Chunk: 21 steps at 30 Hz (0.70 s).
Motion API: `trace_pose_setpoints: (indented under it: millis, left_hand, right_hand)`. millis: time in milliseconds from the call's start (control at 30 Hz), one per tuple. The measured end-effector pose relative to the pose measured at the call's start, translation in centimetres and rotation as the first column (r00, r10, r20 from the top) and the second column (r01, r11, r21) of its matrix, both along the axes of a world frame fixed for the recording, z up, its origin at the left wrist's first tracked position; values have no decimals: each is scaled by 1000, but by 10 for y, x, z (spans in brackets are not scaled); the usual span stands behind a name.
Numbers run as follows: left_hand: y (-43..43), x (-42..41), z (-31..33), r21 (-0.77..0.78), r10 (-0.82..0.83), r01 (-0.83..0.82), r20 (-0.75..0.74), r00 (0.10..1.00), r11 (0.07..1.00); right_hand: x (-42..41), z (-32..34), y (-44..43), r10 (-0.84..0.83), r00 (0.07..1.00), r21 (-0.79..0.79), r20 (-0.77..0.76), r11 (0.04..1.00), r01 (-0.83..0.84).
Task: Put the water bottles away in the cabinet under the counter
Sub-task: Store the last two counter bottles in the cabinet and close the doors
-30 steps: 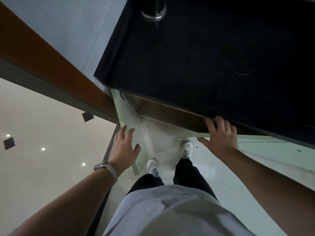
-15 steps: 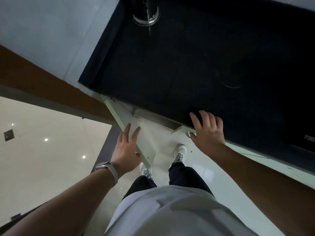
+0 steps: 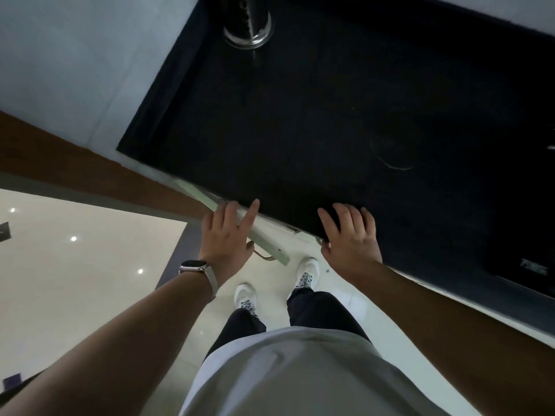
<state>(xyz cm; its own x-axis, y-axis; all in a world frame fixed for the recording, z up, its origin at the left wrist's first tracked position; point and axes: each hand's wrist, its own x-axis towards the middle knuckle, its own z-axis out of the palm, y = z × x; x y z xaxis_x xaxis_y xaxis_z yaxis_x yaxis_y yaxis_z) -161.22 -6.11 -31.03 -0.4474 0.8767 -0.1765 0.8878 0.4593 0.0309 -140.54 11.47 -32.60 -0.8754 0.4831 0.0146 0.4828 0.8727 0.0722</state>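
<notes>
A black counter (image 3: pixel 330 115) fills the upper right of the view. At its far end stands a round shiny vessel (image 3: pixel 247 28); what it is, I cannot tell. A faint ring mark (image 3: pixel 390 159) shows on the dark top. To the left there is a pale wall (image 3: pixel 75 55), then a brown wooden band (image 3: pixel 75 163), then a glossy light floor (image 3: pixel 90 265) with small reflections of lamps. Two white shoes (image 3: pixel 307 273) stand on the floor just before the counter.

The cabinet is under the front edge of the counter, and this edge hides its inside; no bottle can be seen. Only the left door (image 3: pixel 267 246) shows, as a thin pale-green strip seen from above. Its long axis runs from the far left toward the near right, at a small angle to the counter edge – the door is almost closed. Its free end points to the person, and a curved metal handle (image 3: pixel 264 256) is just under it.

The left hand (image 3: pixel 228 235), with a watch (image 3: pixel 193 265) on the wrist, lies flat on the top edge of the door, fingers straight and spread – it holds nothing. The right hand (image 3: pixel 350 238) rests over the counter's front edge, fingers a little bent and apart, gripping nothing that I can see.
</notes>
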Motion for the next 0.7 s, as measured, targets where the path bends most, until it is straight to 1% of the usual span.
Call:
trace_pose_setpoints:
  millis: [100,267,467,567,700]
  left_hand:
    - [9,-2,-3,36,-35,36,-22,999,999]
    - [43,-2,1,82,-5,7,-20,1000,997]
    - [52,3,0,74,-49,55,-70,996,996]
    - [48,5,4,57,-78,79,-17,997,995]
    - [42,11,23,81,-99,96,37,994,992]
  right_hand:
    - [-1,0,0,0,1000,-8,-22,1000,0]
    - [-2,1,-2,-8,997,-14,-79,1000,7]
    - [-3,13,-6,-35,998,-60,-54,998,31]
    - [-6,20,-5,-44,999,-109,-31,993,40]
    - [-7,36,0,-39,999,-160,16,986,41]
